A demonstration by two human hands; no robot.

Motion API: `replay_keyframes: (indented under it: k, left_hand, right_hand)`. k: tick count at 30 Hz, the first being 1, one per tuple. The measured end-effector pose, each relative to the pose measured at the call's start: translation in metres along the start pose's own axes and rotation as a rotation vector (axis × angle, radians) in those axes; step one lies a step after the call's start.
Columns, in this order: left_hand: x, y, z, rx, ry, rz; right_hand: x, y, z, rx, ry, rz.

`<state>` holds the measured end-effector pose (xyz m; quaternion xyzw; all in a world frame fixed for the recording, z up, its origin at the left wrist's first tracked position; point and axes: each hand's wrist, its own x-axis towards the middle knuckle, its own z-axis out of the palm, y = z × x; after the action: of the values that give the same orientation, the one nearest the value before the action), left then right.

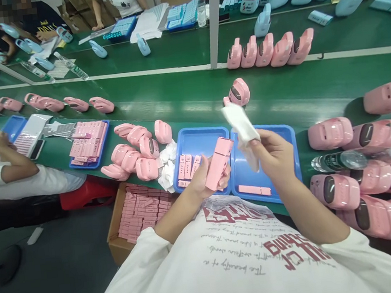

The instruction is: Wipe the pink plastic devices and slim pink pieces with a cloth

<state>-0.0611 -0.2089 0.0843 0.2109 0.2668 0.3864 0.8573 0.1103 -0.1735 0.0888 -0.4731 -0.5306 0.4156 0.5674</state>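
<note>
My left hand (pixel 200 178) is closed around a pink rectangular plastic piece (pixel 219 163), tilted over the left blue tray (pixel 201 136). Several similar pink pieces (pixel 185 166) lie in that tray. In my right hand (pixel 272 153), a crumpled white cloth or tissue (pixel 241 122) is pinched between thumb and fingers and hangs over the right blue tray (pixel 281 133). One slim pink piece (pixel 255 190) rests at the near side of the right tray. Just beyond the trays stands a pink rounded housing with a dark window (pixel 239 92).
Pink housings crowd the left (pixel 147 169) and right (pixel 365 135), with a plastic bottle (pixel 338 161) among the right ones. Crumpled white tissues (pixel 167 168) lie beside the left tray. A cardboard box of pink pieces (pixel 116 243) stands below. A co-worker's arm (pixel 15 158) is at far left.
</note>
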Motion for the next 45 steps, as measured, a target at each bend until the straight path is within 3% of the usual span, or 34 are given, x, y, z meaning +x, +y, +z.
replay_keyframes:
  k: [3,6,9,11,12,13,17,20,23,28,33,37,41,45]
  left_hand:
    - [-0.001,-0.003,0.000,0.097,0.045,0.021]
    - [0.001,0.002,-0.014,0.352,0.152,0.039]
    - [0.016,0.026,-0.043,0.890,0.398,0.027]
    - [0.036,0.052,-0.064,1.439,0.593,0.027]
    - [0.049,0.067,-0.074,1.720,0.695,-0.047]
    - [0.063,0.082,-0.084,1.794,0.755,-0.085]
    - [0.117,0.131,-0.116,1.889,0.892,-0.253]
    - [0.146,0.148,-0.135,1.932,0.914,-0.364]
    - [0.162,0.146,-0.150,1.971,0.919,-0.421]
    - [0.173,0.129,-0.165,2.035,0.914,-0.397]
    - [0.180,0.152,-0.177,1.965,0.950,-0.473]
    - [0.186,0.173,-0.175,1.894,0.976,-0.511]
    - [0.181,0.172,-0.157,1.858,0.963,-0.492]
    - [0.154,0.167,-0.138,1.823,0.934,-0.376]
  right_hand:
    - [0.000,-0.005,0.010,-0.094,-0.023,-0.127]
    - [0.005,0.000,0.007,-0.006,0.006,-0.066]
    - [0.008,0.011,-0.007,0.058,0.028,0.052]
    - [0.007,0.018,-0.019,0.038,0.067,0.104]
    - [0.005,0.022,-0.025,0.020,0.088,0.126]
    - [0.003,0.025,-0.031,0.002,0.108,0.148]
    - [-0.005,0.039,-0.049,-0.054,0.165,0.239]
    - [-0.010,0.048,-0.061,-0.121,0.235,0.312]
    - [-0.012,0.054,-0.070,-0.188,0.329,0.380]
    - [-0.006,0.059,-0.069,-0.193,0.446,0.468]
    - [0.005,0.064,-0.057,-0.110,0.387,0.518]
    - [0.011,0.064,-0.054,0.198,0.375,0.590]
    - [0.012,0.062,-0.050,0.569,0.239,0.709]
    - [0.007,0.066,-0.039,0.541,0.137,0.731]
